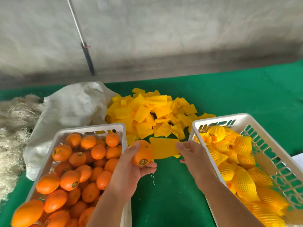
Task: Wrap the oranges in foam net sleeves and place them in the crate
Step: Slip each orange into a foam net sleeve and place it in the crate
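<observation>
My left hand [132, 167] holds a bare orange [142, 153] with a round sticker, above the green table between two crates. My right hand [191, 154] pinches a flat yellow foam net sleeve [162, 147] just right of that orange, its edge almost touching the fruit. The white crate on the left [91, 128] is full of unwrapped oranges [72, 176]. The white crate on the right [218, 117] holds several oranges wrapped in yellow net sleeves [242, 181].
A loose pile of yellow foam sleeves [147, 113] lies on the green cloth [229, 94] behind the crates. A white sack [70, 105] and pale straw [14, 122] sit at the left. A pole [85, 48] leans against the grey wall.
</observation>
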